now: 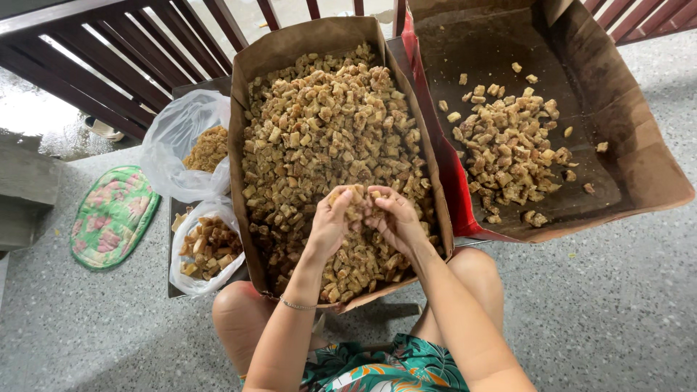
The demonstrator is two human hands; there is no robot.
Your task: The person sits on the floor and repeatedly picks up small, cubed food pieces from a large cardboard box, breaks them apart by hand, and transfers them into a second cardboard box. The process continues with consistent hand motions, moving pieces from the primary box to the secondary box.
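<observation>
Fried brown chunks (354,205) cupped between our left hand (328,221) and right hand (396,218), fingers curled around them, above our heaped near cardboard box (243,145), second box (639,138) right, plastic bags (178,141) left

You cup handful of golden-brown fried cubes (357,203), lifted just above heaped pile filling cardboard box (305,40) before your knees.

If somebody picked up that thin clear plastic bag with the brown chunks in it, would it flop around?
Probably yes. The upper clear plastic bag looks thin and crumpled, so it would likely sag and fold. Its brown chunks sit loose in a small heap, so they would probably shift to the bottom. The bag's mouth looks open, so tipping it might spill some.
</observation>
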